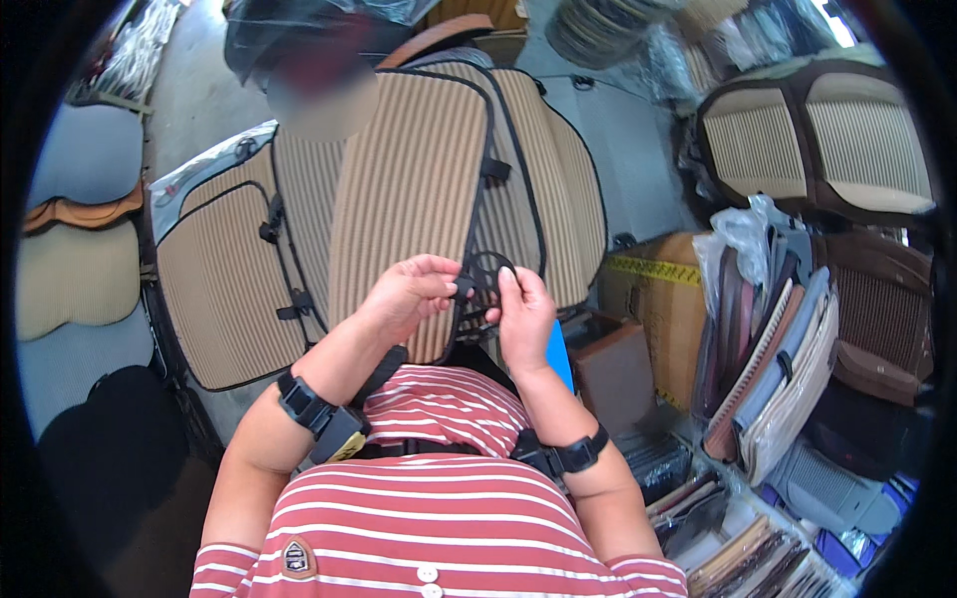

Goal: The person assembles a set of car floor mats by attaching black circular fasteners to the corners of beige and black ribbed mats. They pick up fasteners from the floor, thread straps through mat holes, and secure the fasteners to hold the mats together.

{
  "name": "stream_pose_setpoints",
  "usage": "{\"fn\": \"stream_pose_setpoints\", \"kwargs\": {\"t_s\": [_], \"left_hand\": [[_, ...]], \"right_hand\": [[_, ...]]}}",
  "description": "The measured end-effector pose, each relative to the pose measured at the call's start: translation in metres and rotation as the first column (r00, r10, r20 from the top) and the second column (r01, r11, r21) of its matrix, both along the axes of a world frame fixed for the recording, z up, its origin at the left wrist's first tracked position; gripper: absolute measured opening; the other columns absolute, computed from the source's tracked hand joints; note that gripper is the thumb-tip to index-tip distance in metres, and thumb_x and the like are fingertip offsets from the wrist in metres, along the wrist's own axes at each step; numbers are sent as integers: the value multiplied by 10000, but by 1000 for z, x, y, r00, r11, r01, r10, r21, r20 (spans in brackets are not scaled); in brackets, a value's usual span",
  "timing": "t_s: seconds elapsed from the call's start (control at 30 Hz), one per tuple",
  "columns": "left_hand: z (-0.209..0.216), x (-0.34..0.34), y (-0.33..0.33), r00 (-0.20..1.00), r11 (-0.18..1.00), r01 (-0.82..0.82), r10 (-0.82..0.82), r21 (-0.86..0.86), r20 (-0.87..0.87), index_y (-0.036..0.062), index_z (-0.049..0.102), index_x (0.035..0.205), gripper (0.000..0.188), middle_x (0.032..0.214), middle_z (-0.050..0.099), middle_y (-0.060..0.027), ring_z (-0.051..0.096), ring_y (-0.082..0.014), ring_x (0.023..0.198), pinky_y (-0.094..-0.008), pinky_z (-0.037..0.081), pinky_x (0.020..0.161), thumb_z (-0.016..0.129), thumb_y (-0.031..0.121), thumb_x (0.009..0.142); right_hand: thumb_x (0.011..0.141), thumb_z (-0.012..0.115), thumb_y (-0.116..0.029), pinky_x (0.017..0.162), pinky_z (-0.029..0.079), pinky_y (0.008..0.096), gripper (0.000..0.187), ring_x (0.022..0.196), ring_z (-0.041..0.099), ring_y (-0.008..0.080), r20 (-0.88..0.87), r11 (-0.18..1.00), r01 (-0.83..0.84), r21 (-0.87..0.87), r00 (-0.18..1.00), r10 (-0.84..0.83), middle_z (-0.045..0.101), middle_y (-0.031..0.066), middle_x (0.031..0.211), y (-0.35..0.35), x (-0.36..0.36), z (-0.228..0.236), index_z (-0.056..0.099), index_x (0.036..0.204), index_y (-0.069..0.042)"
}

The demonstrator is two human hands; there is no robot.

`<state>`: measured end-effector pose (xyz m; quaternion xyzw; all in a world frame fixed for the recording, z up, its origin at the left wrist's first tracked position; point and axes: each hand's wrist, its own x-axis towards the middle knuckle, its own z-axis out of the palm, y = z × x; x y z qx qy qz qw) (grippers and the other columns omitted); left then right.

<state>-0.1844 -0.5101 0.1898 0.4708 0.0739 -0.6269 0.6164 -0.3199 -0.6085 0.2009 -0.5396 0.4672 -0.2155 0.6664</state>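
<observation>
Tan ribbed seat covers (404, 179) with black edging lie overlapped in front of me. At the near right edge of the top one, my left hand (407, 296) is closed, pinching a thin black strap (491, 261) by a small dark piece, perhaps its buckle. A hand's width to the right, the fingers of my right hand (526, 317) press together on the same strap, which curls in a loop between both hands. A black tab (494, 169) sticks out from the cover's edge farther up.
More seat covers stand left (80, 269) and at the far right (807, 130). A cardboard box (653, 309) with yellow tape and a brown box (613, 374) sit to my right, beside bundled folded covers (773, 349). Plastic-wrapped goods fill the far side.
</observation>
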Motion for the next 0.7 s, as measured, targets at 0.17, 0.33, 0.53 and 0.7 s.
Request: {"fn": "stream_pose_setpoints", "kwargs": {"t_s": [0.17,0.33,0.53,0.7], "left_hand": [[18,-1,-11,994,998,-8,1,69,108,31,552,988,184,882,644,-61,631,-126,730,-183,475,559,570,-23,814],[18,3,-14,967,995,21,-44,95,250,40,551,965,163,848,646,-47,619,-112,693,-172,409,495,559,-26,817],[26,-3,-19,949,992,108,-124,72,290,36,546,998,186,854,644,-50,625,-114,713,-182,429,546,552,-20,821],[25,-6,-15,962,990,140,-133,-11,237,17,497,1074,234,880,637,-66,644,-151,762,-189,458,524,488,-25,844]], "right_hand": [[917,542,-190,420,392,174,174,490,498,42,69,993,-80,83,995,74,551,-21,668,-10,1,-7,600,868,-33],[894,567,-218,419,360,216,231,463,443,41,103,941,-323,106,944,312,530,-31,604,-33,-2,-10,600,777,-22],[885,584,-222,478,388,204,216,540,473,33,95,917,-362,170,932,350,548,-28,637,-37,6,5,613,804,-23],[892,578,-246,435,367,180,216,525,468,28,154,962,-261,85,957,246,544,-26,655,-31,10,-8,590,806,-48]]}}
